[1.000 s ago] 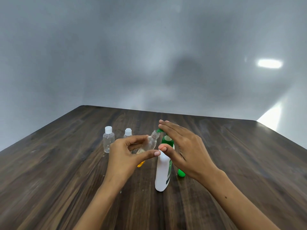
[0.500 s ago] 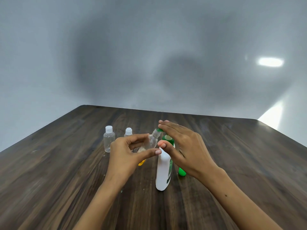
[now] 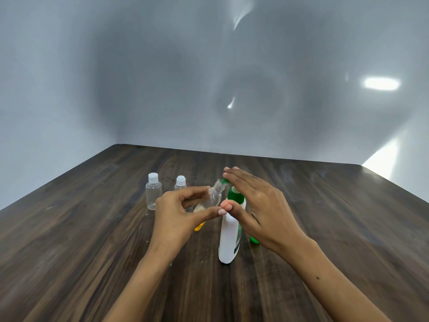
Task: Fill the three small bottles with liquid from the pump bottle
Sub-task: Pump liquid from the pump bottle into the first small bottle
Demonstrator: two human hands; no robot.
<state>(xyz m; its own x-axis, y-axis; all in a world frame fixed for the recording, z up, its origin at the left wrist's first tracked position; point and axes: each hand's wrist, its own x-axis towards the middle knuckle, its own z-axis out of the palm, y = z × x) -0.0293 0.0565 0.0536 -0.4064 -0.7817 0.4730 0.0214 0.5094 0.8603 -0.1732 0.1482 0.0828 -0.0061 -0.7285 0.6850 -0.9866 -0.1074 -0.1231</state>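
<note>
A white pump bottle (image 3: 228, 238) with a green pump head stands upright at the middle of the dark wooden table (image 3: 69, 240). My right hand (image 3: 257, 205) lies flat on the pump head with straight fingers, the thumb against the bottle's shoulder. My left hand (image 3: 178, 212) grips a small clear uncapped bottle (image 3: 214, 196), tilted so its open mouth meets the green nozzle. A little pale liquid sits in its lower end. Two more small clear bottles with white caps, one (image 3: 153, 191) and another (image 3: 180, 183), stand upright behind my left hand.
A yellow object (image 3: 199, 227) lies on the table under my left hand, mostly hidden. A green object (image 3: 254, 239) shows behind my right wrist. The table ends at a grey wall at the back.
Barely anything has moved; my right hand stays flat on the pump head and my left hand keeps the small bottle tilted at the nozzle.
</note>
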